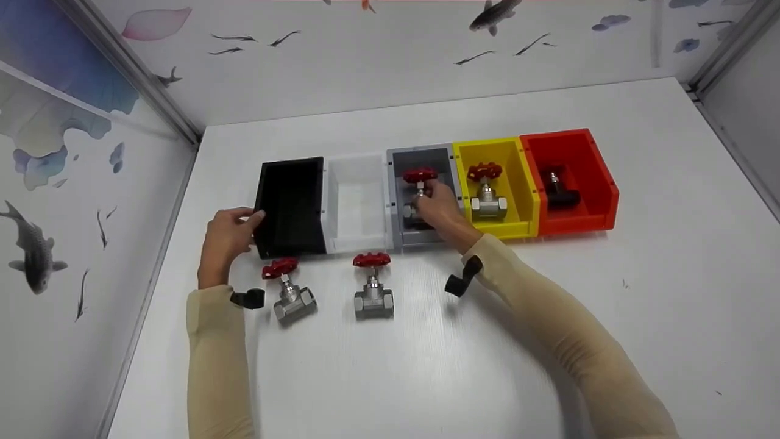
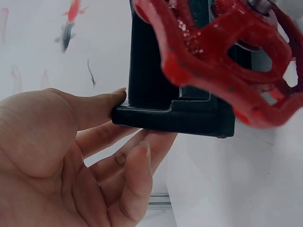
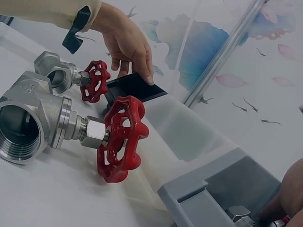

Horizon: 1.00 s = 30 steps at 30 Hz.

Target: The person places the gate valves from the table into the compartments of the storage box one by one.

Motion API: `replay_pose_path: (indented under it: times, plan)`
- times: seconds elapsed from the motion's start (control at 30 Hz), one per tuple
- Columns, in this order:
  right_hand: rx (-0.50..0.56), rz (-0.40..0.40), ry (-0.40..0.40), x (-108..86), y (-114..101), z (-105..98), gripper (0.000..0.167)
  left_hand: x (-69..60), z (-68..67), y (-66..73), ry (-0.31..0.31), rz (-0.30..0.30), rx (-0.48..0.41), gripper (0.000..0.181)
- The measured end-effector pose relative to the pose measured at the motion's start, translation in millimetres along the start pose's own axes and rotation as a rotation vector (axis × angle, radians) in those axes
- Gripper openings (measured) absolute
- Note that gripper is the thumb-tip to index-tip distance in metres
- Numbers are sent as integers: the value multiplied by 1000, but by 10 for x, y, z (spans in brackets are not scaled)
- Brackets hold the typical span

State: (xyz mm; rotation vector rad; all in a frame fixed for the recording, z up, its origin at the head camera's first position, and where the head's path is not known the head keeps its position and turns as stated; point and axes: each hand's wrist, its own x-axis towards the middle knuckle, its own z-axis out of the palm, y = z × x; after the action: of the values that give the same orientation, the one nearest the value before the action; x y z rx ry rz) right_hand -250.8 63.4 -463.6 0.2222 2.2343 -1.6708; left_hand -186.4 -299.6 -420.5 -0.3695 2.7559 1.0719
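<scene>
As you face it from above, the white table (image 1: 390, 390) fills most of the head view, bounded by a pale back wall (image 1: 365, 76) printed with fish. Both your arms reach in from below, in a left sleeve (image 1: 216, 360) and a right sleeve (image 1: 567, 329) of beige cloth.

Ahead of you, five bins stand side by side in a row. From left to right they are the black bin (image 1: 291, 207), the white bin (image 1: 358, 201), the gray bin (image 1: 442, 160), the yellow bin (image 1: 519, 183) and the red bin (image 1: 602, 201).

Your left hand (image 1: 226, 235) pinches the black bin at its outer left side, thumb on its edge and fingers against its outside. Your right hand (image 1: 442, 210) reaches into the gray bin, thumb and fingers grasping the gripped valve (image 1: 420, 175) just below its red handwheel, which points away from you.

A second valve (image 1: 486, 194) stands in the yellow bin, also with a red wheel. A shadowed fitting (image 1: 562, 196) lies in the red bin, its details hard to make out. On the table in front of the row, the tilted valve (image 1: 292, 297) is near the black bin, and the straight valve (image 1: 373, 294) is near the white bin; both have red wheels toward the bins.

Smallest are the black clips (image 1: 247, 299) at your two cuffs.
</scene>
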Motion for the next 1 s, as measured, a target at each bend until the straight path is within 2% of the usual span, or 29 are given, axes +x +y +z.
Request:
replay_pose_path:
  times: [0.17,0.6,1.0]
  plan:
    - [11,1,-5,-1,6,-4,49,0,1,2,-4,2,0,49]
    - [-93,-62,54,15,30,22,45,0,18,-10,15,-15,16,49]
    - [-79,-56,67,7,20,39,45,8,32,-22,20,-16,11,49]
